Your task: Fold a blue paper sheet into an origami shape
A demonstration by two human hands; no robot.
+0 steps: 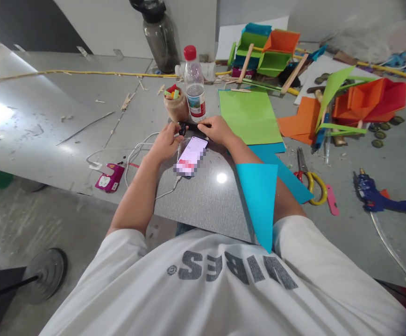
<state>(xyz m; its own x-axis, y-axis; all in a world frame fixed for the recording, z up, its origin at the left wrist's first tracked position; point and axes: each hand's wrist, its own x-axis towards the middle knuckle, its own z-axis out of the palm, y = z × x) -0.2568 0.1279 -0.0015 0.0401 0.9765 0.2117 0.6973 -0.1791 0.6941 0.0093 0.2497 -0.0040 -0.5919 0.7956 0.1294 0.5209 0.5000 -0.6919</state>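
Your single view looks out from your head, forward and steeply down, near enough that your white shirt [203, 303] fills six o'clock. Your left hand [167, 140] and right hand [218, 129] sit just twelve-ward of centre, the table [206, 200] spreading widely around them, wall [195, 23] at twelve, floor [83, 228] at eight.

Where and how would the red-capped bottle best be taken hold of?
Probably around the body of the bottle at its label, coming from the right. It stands upright with rounded sides, so fingers could wrap around it, while the brown container crowds its left side. The right hand is on the freer side.
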